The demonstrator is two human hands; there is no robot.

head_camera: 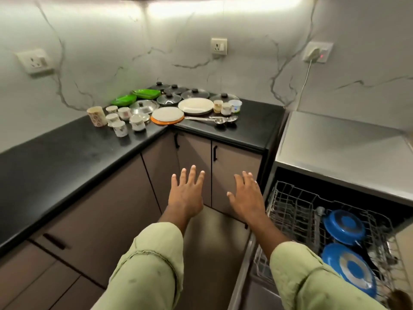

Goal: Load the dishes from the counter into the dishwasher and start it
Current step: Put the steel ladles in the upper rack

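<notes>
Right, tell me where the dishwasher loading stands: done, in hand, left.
Done: the dishwasher rack is pulled out with two blue dishes in it. In hand: nothing; the left hand and right hand are open, held out toward the counter. Left: the cups, plates, glass lids, green dishes and spoons sit on the counter; starting is not yet done.

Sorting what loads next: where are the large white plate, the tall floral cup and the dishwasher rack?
large white plate (195,105): head view, centre of face
tall floral cup (96,116): head view, its side wall
dishwasher rack (288,208): head view, bare wire grid
</notes>
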